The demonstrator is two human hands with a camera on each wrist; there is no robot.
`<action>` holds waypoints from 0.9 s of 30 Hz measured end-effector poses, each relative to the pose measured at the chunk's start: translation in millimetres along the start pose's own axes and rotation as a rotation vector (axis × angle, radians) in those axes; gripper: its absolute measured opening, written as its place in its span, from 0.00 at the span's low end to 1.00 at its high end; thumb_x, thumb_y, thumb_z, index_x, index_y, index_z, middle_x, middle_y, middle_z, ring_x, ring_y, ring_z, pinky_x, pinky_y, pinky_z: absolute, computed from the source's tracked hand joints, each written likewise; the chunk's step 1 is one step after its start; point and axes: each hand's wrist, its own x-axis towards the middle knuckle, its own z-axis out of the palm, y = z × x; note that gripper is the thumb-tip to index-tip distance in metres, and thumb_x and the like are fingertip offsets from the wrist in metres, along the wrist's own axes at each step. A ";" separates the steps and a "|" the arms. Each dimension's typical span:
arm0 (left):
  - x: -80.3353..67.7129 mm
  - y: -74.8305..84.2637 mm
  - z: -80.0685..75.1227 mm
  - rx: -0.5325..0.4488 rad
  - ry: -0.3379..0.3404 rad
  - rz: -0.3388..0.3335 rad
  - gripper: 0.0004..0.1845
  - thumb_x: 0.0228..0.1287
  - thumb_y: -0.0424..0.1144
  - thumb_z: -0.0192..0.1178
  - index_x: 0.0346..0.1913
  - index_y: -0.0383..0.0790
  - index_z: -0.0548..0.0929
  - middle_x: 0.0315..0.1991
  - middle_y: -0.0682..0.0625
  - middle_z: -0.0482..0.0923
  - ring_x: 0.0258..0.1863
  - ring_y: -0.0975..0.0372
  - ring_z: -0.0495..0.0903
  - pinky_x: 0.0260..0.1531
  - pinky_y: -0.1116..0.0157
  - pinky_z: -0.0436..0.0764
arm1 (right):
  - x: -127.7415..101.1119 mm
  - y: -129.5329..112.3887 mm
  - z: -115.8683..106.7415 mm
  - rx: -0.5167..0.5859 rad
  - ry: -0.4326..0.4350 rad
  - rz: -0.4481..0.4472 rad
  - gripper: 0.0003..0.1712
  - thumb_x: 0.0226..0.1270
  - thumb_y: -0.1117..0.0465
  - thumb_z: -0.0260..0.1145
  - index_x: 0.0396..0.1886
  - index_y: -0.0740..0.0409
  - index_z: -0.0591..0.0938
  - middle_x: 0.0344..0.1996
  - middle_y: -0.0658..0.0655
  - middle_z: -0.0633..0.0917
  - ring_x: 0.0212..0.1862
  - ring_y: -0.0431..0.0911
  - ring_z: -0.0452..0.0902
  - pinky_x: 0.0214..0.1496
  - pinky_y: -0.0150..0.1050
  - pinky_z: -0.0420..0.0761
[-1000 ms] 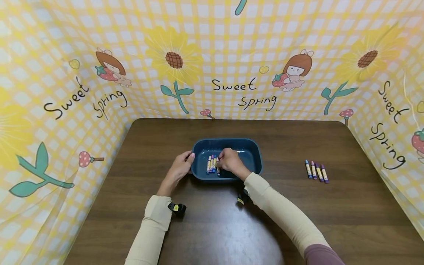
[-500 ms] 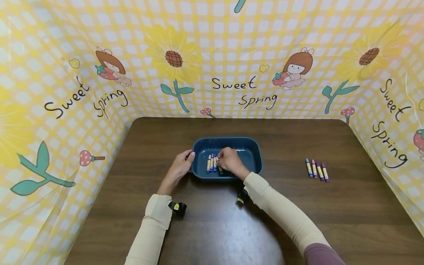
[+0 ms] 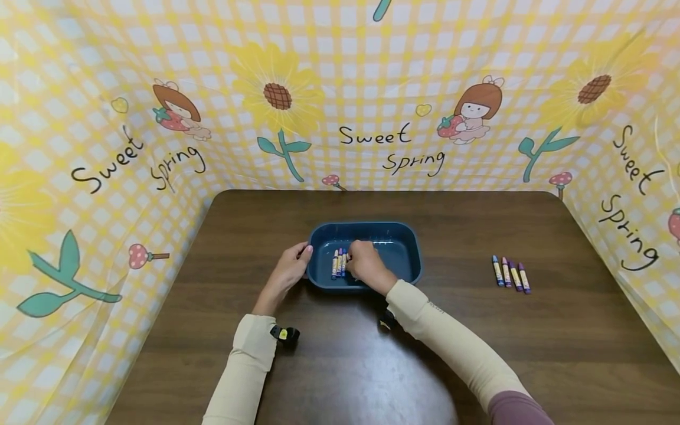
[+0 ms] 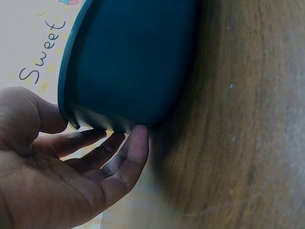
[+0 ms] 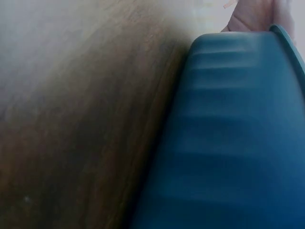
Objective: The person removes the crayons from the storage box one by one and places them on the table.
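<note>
- Head view: a dark blue tray (image 3: 404, 245) sits at the middle of the brown desk (image 3: 340, 354), with three crayons (image 3: 339, 262) lying side by side in its left half, tips toward 12 o'clock.
- The left hand (image 3: 289, 273) rests against the tray's left end at 9 o'clock, thumb on the rim and fingers along the outer wall.
- The right hand (image 3: 363, 264) reaches over the near rim into the tray, just right of the three crayons; its fingers are curled downward, but whether they pinch a crayon is hidden by the hand itself.
- Four more crayons (image 3: 510, 275) lie in a row on the desk at 3 o'clock, well apart from the tray.
- A yellow checked cloth (image 3: 372, 88) with sunflowers and "Sweet Spring" lettering stands around the desk on three sides.
- Left wrist view: the left hand (image 4: 62, 171) is relaxed and spread, fingertips (image 4: 138, 138) touching the tray (image 4: 133, 62) at its lower outer wall, thumb up by the rim; nothing is grasped.
- The desk (image 4: 248, 119) fills the right side.
- Right wrist view: the tray's outer wall (image 5: 233, 133) fills the right half, blurred, with the desk (image 5: 81, 119) to its left.
- A bit of the left hand (image 5: 252, 16) shows at 1 o'clock beyond the rim; the right hand is out of sight here.
</note>
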 end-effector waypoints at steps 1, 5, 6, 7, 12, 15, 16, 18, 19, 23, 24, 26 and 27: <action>0.0 0.0 0.2 -0.002 -0.001 0.001 0.30 0.84 0.51 0.41 0.79 0.38 0.59 0.72 0.37 0.67 0.59 0.49 0.74 0.60 0.52 0.80 | -0.6 -0.4 0.6 -0.022 0.004 -0.011 0.25 0.66 0.74 0.63 0.10 0.57 0.70 0.12 0.51 0.66 0.15 0.42 0.62 0.16 0.32 0.61; -0.6 1.6 1.4 -0.012 0.001 -0.001 0.30 0.84 0.52 0.41 0.79 0.40 0.59 0.70 0.38 0.68 0.58 0.49 0.74 0.60 0.52 0.81 | -0.6 -0.5 0.6 -0.049 0.028 -0.021 0.28 0.65 0.75 0.62 0.08 0.54 0.65 0.12 0.51 0.63 0.16 0.42 0.60 0.17 0.32 0.60; -0.6 1.9 1.6 -0.012 0.002 0.000 0.30 0.84 0.52 0.41 0.79 0.40 0.60 0.70 0.38 0.68 0.57 0.49 0.74 0.59 0.52 0.81 | -0.4 -0.2 0.0 -0.036 0.033 -0.020 0.27 0.65 0.75 0.62 0.08 0.56 0.67 0.12 0.52 0.65 0.15 0.43 0.61 0.17 0.32 0.61; -0.6 2.1 1.9 -0.012 0.004 0.001 0.30 0.84 0.52 0.41 0.79 0.40 0.60 0.69 0.38 0.69 0.57 0.49 0.75 0.59 0.53 0.81 | 0.0 0.4 -0.9 -0.024 0.038 -0.018 0.25 0.65 0.74 0.64 0.08 0.59 0.70 0.11 0.53 0.67 0.15 0.43 0.62 0.17 0.32 0.62; -0.5 2.5 2.2 -0.010 0.012 -0.007 0.30 0.83 0.52 0.41 0.79 0.41 0.61 0.68 0.39 0.70 0.56 0.49 0.74 0.59 0.53 0.81 | 1.7 5.3 -7.5 0.052 0.054 0.035 0.06 0.63 0.70 0.69 0.27 0.66 0.88 0.26 0.58 0.85 0.20 0.41 0.75 0.21 0.30 0.74; -0.5 2.9 1.8 -0.010 0.010 -0.009 0.30 0.83 0.52 0.41 0.79 0.41 0.61 0.68 0.39 0.70 0.56 0.49 0.74 0.59 0.54 0.81 | 1.4 8.0 -13.6 0.194 0.036 0.127 0.07 0.64 0.68 0.71 0.40 0.65 0.90 0.39 0.61 0.89 0.28 0.43 0.84 0.28 0.33 0.85; -0.5 3.0 1.7 -0.012 0.012 -0.009 0.30 0.83 0.52 0.42 0.78 0.41 0.61 0.67 0.39 0.70 0.56 0.49 0.74 0.58 0.54 0.81 | 1.0 8.9 -15.9 0.256 0.024 0.160 0.08 0.65 0.67 0.71 0.42 0.65 0.90 0.42 0.62 0.89 0.30 0.44 0.85 0.30 0.35 0.86; -0.7 3.5 1.3 -0.016 0.017 -0.009 0.30 0.83 0.52 0.42 0.78 0.41 0.62 0.67 0.39 0.70 0.55 0.49 0.75 0.58 0.55 0.81 | 0.0 10.8 -20.9 0.387 0.011 0.216 0.10 0.66 0.67 0.71 0.45 0.65 0.89 0.46 0.64 0.88 0.36 0.47 0.87 0.35 0.38 0.88; -0.7 3.5 1.0 -0.016 0.019 -0.008 0.30 0.83 0.52 0.42 0.78 0.41 0.62 0.67 0.39 0.70 0.55 0.49 0.75 0.58 0.55 0.81 | -0.6 11.7 -23.6 0.436 0.008 0.233 0.11 0.66 0.67 0.71 0.46 0.65 0.88 0.48 0.64 0.87 0.39 0.48 0.87 0.36 0.40 0.89; -1.0 3.6 0.9 -0.014 0.027 -0.008 0.30 0.83 0.52 0.42 0.78 0.41 0.62 0.66 0.39 0.71 0.55 0.49 0.75 0.58 0.55 0.81 | -4.0 16.7 -34.3 0.605 -0.011 0.267 0.14 0.68 0.67 0.70 0.51 0.65 0.86 0.53 0.64 0.85 0.46 0.51 0.85 0.41 0.42 0.89; -1.0 3.4 1.0 -0.011 0.024 -0.008 0.30 0.83 0.52 0.42 0.78 0.40 0.62 0.66 0.39 0.71 0.55 0.49 0.75 0.58 0.55 0.81 | -5.0 18.6 -36.6 0.640 -0.016 0.272 0.15 0.68 0.67 0.70 0.52 0.66 0.86 0.54 0.64 0.84 0.47 0.51 0.85 0.41 0.42 0.89; -1.1 3.0 1.3 -0.006 0.020 -0.010 0.30 0.83 0.52 0.42 0.78 0.40 0.62 0.66 0.39 0.70 0.55 0.49 0.75 0.58 0.55 0.81 | -8.0 22.4 -40.9 0.712 -0.021 0.276 0.16 0.68 0.68 0.70 0.54 0.66 0.85 0.56 0.65 0.84 0.48 0.51 0.84 0.43 0.43 0.89; -1.0 2.7 1.6 -0.006 0.018 -0.011 0.30 0.83 0.52 0.42 0.78 0.41 0.62 0.66 0.39 0.70 0.55 0.49 0.75 0.58 0.55 0.81 | -9.5 24.5 -42.7 0.743 -0.019 0.278 0.16 0.68 0.68 0.70 0.54 0.67 0.85 0.56 0.65 0.83 0.47 0.51 0.84 0.44 0.44 0.89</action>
